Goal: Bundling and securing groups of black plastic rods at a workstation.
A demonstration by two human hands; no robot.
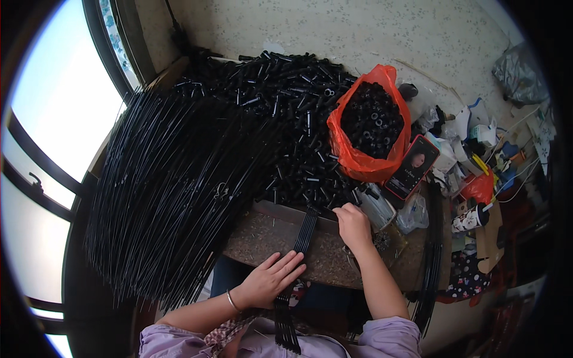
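Observation:
My left hand point(270, 279) lies flat with fingers outstretched across a neat row of thin black rods point(306, 231). The row runs over the front of the brown worktop point(262, 235) and hangs down toward my lap. At the far end of the row, its tips reach a large heap of black tubular parts point(292, 107). My right hand point(355, 228) is beside that heap's near edge, thumb and fingers pinched together. Whatever is between those fingertips is too small to make out.
Long black wires point(173, 197) spread thickly over the left side. A red plastic bag point(361, 170) holds small black rings at the back right, with a phone point(413, 167) leaning beside it. Assorted clutter and a patterned cup point(470, 219) are at far right.

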